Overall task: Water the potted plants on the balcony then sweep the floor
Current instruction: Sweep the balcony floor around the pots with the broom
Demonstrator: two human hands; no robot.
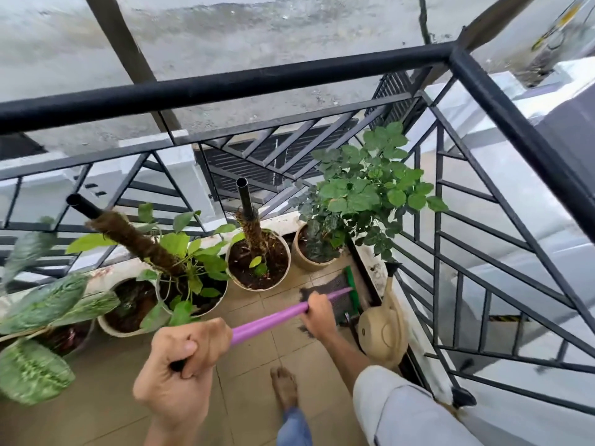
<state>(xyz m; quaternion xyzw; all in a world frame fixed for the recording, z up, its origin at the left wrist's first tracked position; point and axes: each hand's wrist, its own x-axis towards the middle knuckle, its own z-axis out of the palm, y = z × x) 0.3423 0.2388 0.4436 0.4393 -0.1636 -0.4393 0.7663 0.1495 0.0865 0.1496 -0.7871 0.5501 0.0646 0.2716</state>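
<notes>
I hold a broom with a purple handle point(270, 320) in both hands. My left hand point(180, 365) grips the top end of the handle, close to the camera. My right hand point(317, 312) grips it lower down, near the head. The green broom head point(351, 289) with dark bristles rests on the tan floor tiles point(251, 375) in the balcony's right corner. Several potted plants stand along the railing: a leafy one point(363, 194) at the right, a pot with a moss pole point(257, 259) in the middle, and another with a tilted pole point(190, 284) at the left.
A beige watering can point(383, 329) stands on the floor against the right railing, beside the broom head. A black metal railing point(225, 88) encloses the balcony in front and at the right. A variegated plant point(42, 317) fills the left edge. My bare foot point(285, 387) is on the tiles.
</notes>
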